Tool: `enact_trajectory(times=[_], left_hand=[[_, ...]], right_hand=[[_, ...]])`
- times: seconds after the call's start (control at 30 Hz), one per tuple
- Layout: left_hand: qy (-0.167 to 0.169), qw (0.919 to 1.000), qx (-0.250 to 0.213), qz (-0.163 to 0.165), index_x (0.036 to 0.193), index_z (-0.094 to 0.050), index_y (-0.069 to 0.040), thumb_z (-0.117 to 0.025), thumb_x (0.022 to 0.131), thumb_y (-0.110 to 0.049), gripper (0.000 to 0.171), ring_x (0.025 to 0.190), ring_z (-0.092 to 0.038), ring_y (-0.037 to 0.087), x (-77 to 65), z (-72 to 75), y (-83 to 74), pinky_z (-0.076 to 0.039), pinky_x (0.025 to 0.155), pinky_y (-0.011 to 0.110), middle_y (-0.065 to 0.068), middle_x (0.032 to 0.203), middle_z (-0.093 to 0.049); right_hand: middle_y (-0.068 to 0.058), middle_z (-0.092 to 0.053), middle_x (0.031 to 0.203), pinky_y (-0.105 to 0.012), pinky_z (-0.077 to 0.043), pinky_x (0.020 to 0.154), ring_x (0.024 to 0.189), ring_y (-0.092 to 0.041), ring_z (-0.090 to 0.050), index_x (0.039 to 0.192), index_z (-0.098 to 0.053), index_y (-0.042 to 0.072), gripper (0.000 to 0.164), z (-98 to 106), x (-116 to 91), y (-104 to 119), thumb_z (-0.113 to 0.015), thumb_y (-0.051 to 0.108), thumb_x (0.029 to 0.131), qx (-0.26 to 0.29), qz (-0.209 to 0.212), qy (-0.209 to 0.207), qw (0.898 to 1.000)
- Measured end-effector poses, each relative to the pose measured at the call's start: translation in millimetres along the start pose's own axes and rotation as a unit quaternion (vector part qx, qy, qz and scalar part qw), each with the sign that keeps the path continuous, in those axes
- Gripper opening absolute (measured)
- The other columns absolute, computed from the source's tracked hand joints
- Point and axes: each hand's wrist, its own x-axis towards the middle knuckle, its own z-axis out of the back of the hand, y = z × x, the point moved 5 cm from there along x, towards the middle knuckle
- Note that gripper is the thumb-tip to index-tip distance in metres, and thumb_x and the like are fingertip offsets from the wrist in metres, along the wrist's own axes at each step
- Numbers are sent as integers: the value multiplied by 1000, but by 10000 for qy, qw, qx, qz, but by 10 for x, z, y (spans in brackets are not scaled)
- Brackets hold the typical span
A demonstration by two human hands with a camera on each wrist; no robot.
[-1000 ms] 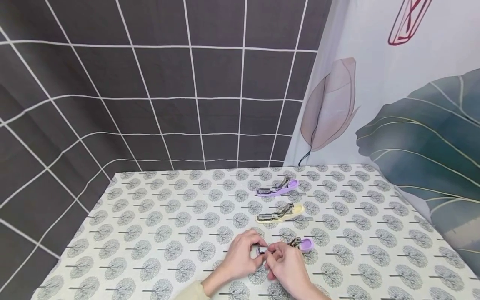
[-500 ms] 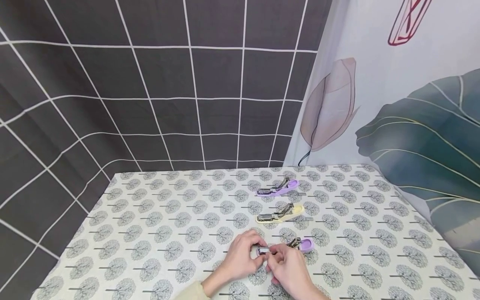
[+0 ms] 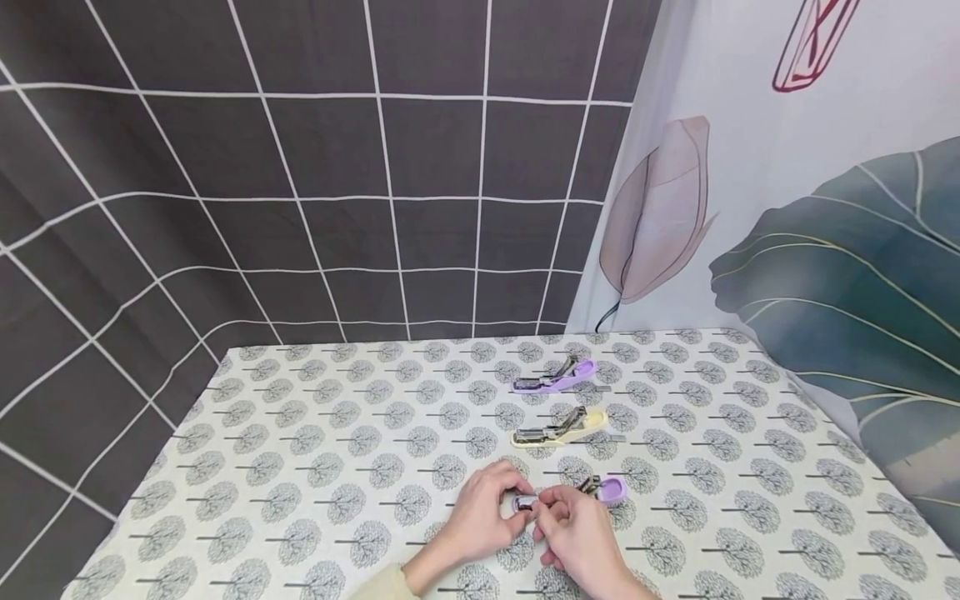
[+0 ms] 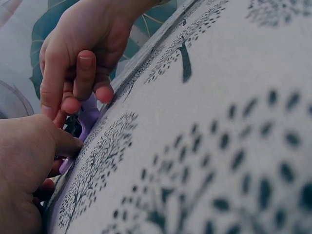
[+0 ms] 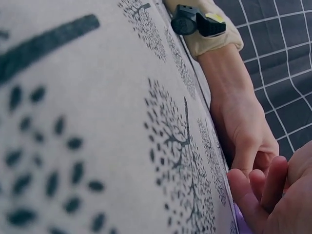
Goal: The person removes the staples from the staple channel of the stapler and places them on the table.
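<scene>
The nearest purple stapler (image 3: pixel 613 490) lies opened on the patterned cloth, its metal parts raised and its middle hidden by the hands. My left hand (image 3: pixel 489 510) grips its left end between thumb and fingers. Over the metal channel, my right hand (image 3: pixel 573 529) pinches a small silver staple strip (image 3: pixel 525 502), mostly covered by the fingertips. In the left wrist view, purple plastic (image 4: pixel 88 116) shows beneath both hands. The right wrist view has the left hand (image 5: pixel 243 129) facing the right hand's fingers (image 5: pixel 248 202), with the pinched piece out of sight.
Behind the hands lie an opened yellow stapler (image 3: pixel 596 419) and, farther back, another opened purple stapler (image 3: pixel 585 370). Short grey strips (image 3: pixel 617 437) lie beside them. A dark grid curtain (image 3: pixel 435 233) and a leaf-print curtain (image 3: pixel 847 275) hang at the table's far edges.
The right fingertips shift slightly over the stapler's channel, and the silver piece shows a little differently between them. The left hand and the other staplers stay put.
</scene>
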Motion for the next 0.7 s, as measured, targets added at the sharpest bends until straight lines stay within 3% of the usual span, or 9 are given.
enact_trajectory(times=[0.37, 0.7], left_hand=[[13, 10000, 81, -43, 94, -71, -20, -82, 75, -10, 24, 78, -48, 0, 5, -3, 4, -42, 77, 24, -20, 88, -56], [-40, 9999, 91, -100, 93, -71, -20, -83, 75, -11, 24, 74, -46, -1, 1, -8, 7, -40, 74, 22, -20, 87, -55]], right_hand=[[4, -61, 61, -28, -44, 33, 34, -10, -50, 94, -60, 0, 6, -5, 50, 42, -65, -2, 91, -444, 393, 37, 9982], [6, -60, 58, -23, -38, 30, 33, -4, -47, 106, -63, 2, 16, 16, 70, 52, -64, -4, 91, -653, 745, 133, 9950]])
